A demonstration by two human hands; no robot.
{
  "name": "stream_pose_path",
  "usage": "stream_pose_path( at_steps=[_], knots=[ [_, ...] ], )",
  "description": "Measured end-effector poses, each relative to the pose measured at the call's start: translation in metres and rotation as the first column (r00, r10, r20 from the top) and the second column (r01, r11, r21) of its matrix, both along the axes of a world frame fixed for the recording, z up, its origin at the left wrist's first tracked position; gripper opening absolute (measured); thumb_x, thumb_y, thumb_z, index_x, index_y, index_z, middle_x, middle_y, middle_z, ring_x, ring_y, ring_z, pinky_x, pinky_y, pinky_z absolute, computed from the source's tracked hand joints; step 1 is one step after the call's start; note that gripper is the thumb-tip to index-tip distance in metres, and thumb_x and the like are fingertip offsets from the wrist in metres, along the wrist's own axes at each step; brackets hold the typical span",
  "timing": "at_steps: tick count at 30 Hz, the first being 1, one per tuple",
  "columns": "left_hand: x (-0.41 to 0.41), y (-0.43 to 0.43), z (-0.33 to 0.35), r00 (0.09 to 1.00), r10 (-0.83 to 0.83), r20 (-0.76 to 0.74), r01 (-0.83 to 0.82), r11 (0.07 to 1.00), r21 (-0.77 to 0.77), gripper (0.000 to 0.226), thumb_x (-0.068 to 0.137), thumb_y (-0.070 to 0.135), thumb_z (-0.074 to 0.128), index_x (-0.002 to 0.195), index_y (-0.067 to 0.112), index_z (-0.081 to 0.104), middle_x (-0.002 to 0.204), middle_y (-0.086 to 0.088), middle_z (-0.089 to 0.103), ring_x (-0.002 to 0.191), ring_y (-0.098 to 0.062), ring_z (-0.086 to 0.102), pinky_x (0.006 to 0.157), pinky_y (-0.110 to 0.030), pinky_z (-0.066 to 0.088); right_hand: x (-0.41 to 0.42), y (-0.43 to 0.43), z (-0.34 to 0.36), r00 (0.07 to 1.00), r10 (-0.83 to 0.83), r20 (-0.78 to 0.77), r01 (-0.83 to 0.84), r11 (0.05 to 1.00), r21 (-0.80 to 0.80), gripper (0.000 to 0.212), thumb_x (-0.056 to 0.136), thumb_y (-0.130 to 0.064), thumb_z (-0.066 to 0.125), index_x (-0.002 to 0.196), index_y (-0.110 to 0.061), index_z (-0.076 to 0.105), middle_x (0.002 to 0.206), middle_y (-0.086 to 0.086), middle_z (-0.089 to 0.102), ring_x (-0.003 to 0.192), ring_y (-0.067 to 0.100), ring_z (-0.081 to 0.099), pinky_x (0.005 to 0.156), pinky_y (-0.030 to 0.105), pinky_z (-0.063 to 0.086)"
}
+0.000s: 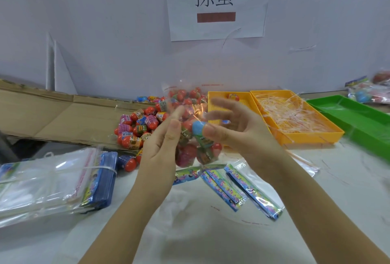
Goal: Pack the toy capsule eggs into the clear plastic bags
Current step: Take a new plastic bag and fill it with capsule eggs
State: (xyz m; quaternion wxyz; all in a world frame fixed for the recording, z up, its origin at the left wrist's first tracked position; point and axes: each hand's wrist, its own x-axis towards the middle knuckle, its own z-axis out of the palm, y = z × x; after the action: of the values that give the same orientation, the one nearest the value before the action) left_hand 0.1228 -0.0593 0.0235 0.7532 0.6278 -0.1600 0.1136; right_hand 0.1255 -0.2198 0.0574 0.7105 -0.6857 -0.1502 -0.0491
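Note:
I hold a clear plastic bag (188,96) up over the table, and several red capsule eggs (185,155) sit in its bottom. My left hand (162,147) pinches the bag's left side between thumb and fingers. My right hand (242,128) holds a blue-capped egg (198,128) at the bag, thumb against it, the other fingers spread and blurred behind. A pile of loose red eggs (137,124) lies on the table behind my left hand.
A banded stack of clear bags (48,181) lies at the left, and printed header cards (253,192) lie below my hands. Flattened cardboard (52,113) spans the back left. Two yellow trays (295,137), a green tray (358,120) and filled bags (367,90) stand to the right.

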Motion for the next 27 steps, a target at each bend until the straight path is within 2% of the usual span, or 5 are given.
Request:
stream_pose_path(
  at_steps=[3, 7, 12, 16, 27],
  knots=[
    [0.0026, 0.0008, -0.0016, 0.999, -0.014, -0.028, 0.013, 0.999, -0.039, 0.051, 0.076, 0.059, 0.057, 0.125, 0.045, 0.061, 0.126, 0.013, 0.066, 0.115, -0.005, 0.063, 0.080, -0.017, 0.054, -0.0005, 0.0012, 0.0000, 1.000, -0.004, -0.027, 0.003, 1.000, -0.027, 0.030, 0.057, -0.032, 0.081, 0.085, -0.021, 0.075, 0.087, 0.011, 0.073, 0.074, 0.016, 0.068, 0.064, 0.023, 0.054],
    [0.0037, 0.0010, 0.0027, 0.997, 0.074, -0.037, -0.078, 0.990, -0.119, 0.027, 0.077, 0.057, 0.067, 0.095, 0.040, 0.078, 0.100, 0.007, 0.076, 0.094, -0.008, 0.071, 0.071, -0.022, 0.058, -0.0008, 0.0011, -0.0005, 1.000, -0.013, -0.002, 0.013, 1.000, -0.020, 0.019, 0.059, -0.031, 0.078, 0.076, -0.021, 0.075, 0.083, 0.012, 0.071, 0.074, 0.022, 0.062, 0.066, 0.029, 0.054],
    [0.0045, 0.0036, 0.0058, 0.980, 0.179, -0.088, -0.195, 0.953, -0.234, 0.026, 0.079, 0.046, 0.058, 0.084, 0.034, 0.080, 0.089, 0.003, 0.078, 0.079, -0.008, 0.074, 0.057, -0.018, 0.055, -0.0005, 0.0026, -0.0010, 1.000, -0.005, -0.025, 0.005, 1.000, -0.007, 0.019, 0.059, -0.034, 0.077, 0.075, -0.025, 0.076, 0.079, 0.002, 0.068, 0.067, 0.012, 0.061, 0.056, 0.018, 0.049],
    [0.0004, 0.0020, 0.0079, 0.975, 0.217, -0.045, -0.222, 0.959, -0.176, 0.025, 0.064, 0.052, 0.071, 0.076, 0.031, 0.078, 0.081, 0.002, 0.077, 0.067, -0.008, 0.069, 0.057, -0.023, 0.058, -0.0004, 0.0047, -0.0024, 0.999, -0.034, -0.007, 0.034, 0.999, -0.036, 0.032, 0.055, -0.042, 0.080, 0.081, -0.024, 0.075, 0.087, 0.006, 0.071, 0.077, 0.021, 0.063, 0.065, 0.030, 0.055],
    [0.0040, 0.0016, 0.0053, 0.981, 0.171, -0.093, -0.192, 0.926, -0.324, 0.012, 0.078, 0.029, 0.065, 0.080, 0.019, 0.070, 0.089, -0.002, 0.077, 0.077, -0.013, 0.074, 0.057, -0.024, 0.058, -0.0003, 0.0050, -0.0005, 0.998, 0.044, -0.043, -0.040, 0.994, 0.106, 0.023, 0.055, -0.042, 0.077, 0.073, -0.027, 0.076, 0.072, -0.004, 0.071, 0.062, 0.010, 0.066, 0.054, 0.016, 0.049]
  ],
)
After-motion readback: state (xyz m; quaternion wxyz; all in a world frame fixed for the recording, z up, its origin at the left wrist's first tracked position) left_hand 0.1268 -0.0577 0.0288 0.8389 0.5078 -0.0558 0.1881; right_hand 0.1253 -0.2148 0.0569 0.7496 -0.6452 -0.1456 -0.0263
